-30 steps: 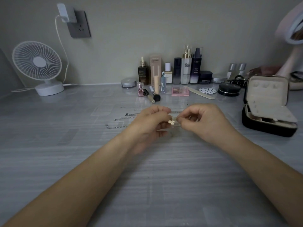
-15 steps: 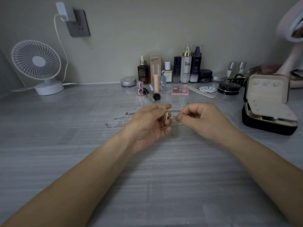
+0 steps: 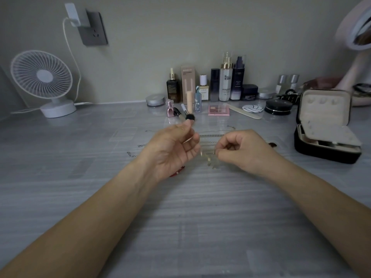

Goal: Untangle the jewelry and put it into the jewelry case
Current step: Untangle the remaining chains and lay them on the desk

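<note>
Two bare arms reach over a grey table [image 3: 180, 227]. The right hand [image 3: 243, 151] has its fingers curled in tight. Its fingertips pinch a thin gold necklace [image 3: 210, 160]. The necklace hangs down from the pinch, just over the table, and it looks blurry. The left hand [image 3: 172, 149] is just beside it, with the palm turned up. Its fingers are bent loosely and the thumb tip is close to the first finger. I cannot tell if it holds anything. More thin chains [image 3: 210, 135] lie on the table between the hands, and silver chain ends [image 3: 131, 154] stick out to the left. The jewelry case [image 3: 317, 152] sits open on the right, well apart from the hands, with its lid standing up. A white fan [image 3: 42, 79] stands at the far left. Makeup bottles [image 3: 226, 83] stand in a row by the far wall.
</note>
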